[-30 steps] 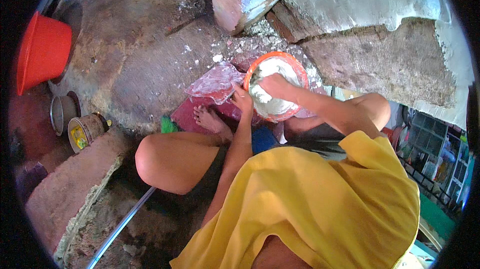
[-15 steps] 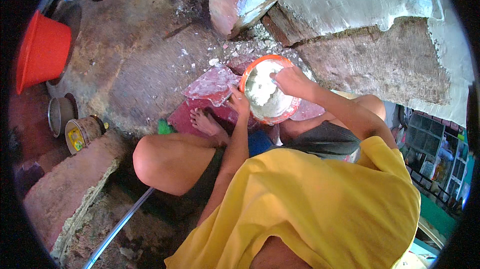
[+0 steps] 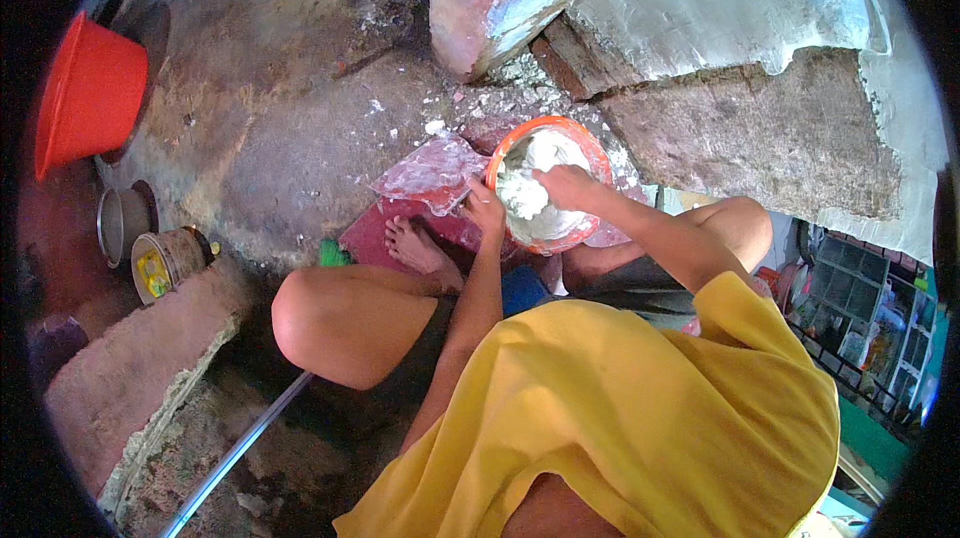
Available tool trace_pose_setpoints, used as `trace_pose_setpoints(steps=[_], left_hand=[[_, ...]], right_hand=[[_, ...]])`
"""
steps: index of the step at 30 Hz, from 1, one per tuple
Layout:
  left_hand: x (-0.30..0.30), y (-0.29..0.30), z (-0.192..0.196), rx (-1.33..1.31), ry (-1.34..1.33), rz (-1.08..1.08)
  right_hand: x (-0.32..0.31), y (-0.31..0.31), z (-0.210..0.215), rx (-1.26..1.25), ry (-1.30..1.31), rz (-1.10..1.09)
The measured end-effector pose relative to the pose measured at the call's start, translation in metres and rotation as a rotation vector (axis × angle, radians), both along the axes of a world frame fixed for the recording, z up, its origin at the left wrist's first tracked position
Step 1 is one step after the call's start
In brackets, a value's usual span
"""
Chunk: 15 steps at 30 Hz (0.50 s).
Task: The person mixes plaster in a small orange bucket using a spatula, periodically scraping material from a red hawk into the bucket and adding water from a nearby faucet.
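Note:
An orange-rimmed bowl (image 3: 601, 155) stands tilted between my feet, with thick white paste (image 3: 524, 192) inside, heaped in lumps and smeared up the wall. At the bowl's left side, my left hand (image 3: 484, 206) is closed on the rim and steadies it. Reaching in from the right, my right hand (image 3: 566, 186) dips curled fingers into the paste; the fingertips are partly buried, so I cannot see if they hold a tool. Beside my left hand lies a flat reddish piece (image 3: 432, 174) coated with white smears.
White crumbs (image 3: 434, 127) litter the ground beyond the bowl, below a partly plastered wall (image 3: 720, 18). At the left are a red basin (image 3: 92, 93), a metal pot (image 3: 122, 226) and a bucket (image 3: 168, 263) with something yellow. A metal pole (image 3: 240, 453) slants past my left knee.
My right hand has shifted slightly down within the bowl, and the paste's heap has changed shape. My left hand keeps its hold on the rim. The whole view has moved a little.

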State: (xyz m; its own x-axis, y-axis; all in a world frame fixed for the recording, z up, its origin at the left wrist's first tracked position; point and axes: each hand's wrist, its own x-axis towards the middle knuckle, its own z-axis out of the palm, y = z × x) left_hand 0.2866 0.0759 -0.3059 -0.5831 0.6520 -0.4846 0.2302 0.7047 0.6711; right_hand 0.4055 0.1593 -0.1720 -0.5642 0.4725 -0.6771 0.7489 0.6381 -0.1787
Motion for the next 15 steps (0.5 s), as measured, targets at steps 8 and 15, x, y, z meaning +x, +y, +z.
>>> trace_pose_setpoints(steps=[8,15], left_hand=[[0.006,-0.001,0.004,0.054,-0.075,0.041],[0.006,-0.006,-0.001,-0.017,0.064,-0.077]], right_hand=[[0.021,0.016,0.063,0.047,0.021,0.044],[-0.001,0.041,0.049,0.359,0.071,-0.092]])
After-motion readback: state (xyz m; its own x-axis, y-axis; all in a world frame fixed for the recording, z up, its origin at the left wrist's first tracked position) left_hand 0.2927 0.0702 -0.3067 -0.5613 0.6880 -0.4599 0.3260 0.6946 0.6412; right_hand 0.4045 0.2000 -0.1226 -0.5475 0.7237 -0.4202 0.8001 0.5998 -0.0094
